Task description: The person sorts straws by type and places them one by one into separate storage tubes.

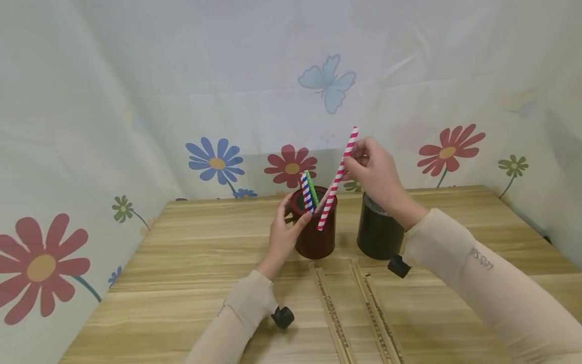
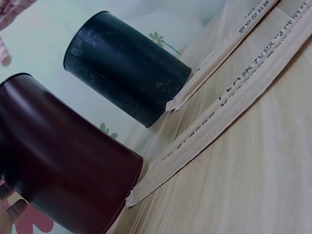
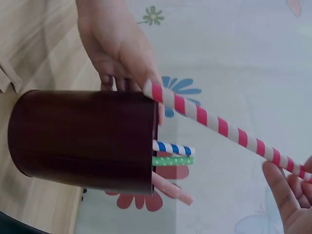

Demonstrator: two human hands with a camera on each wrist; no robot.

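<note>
Pinching the pink-striped straw (image 1: 337,182), the right hand (image 1: 375,169) is holding its lower end near the dark red cup (image 1: 317,240), outside its mouth; the left hand (image 1: 283,228) is gripping that cup. I'm counting three straws (image 1: 307,194) already standing inside. Paper-wrapped sticks (image 1: 333,316) are lying nearer; the black cup (image 1: 379,235) is limiting rightward room, the table (image 1: 195,263) extending left.
</note>
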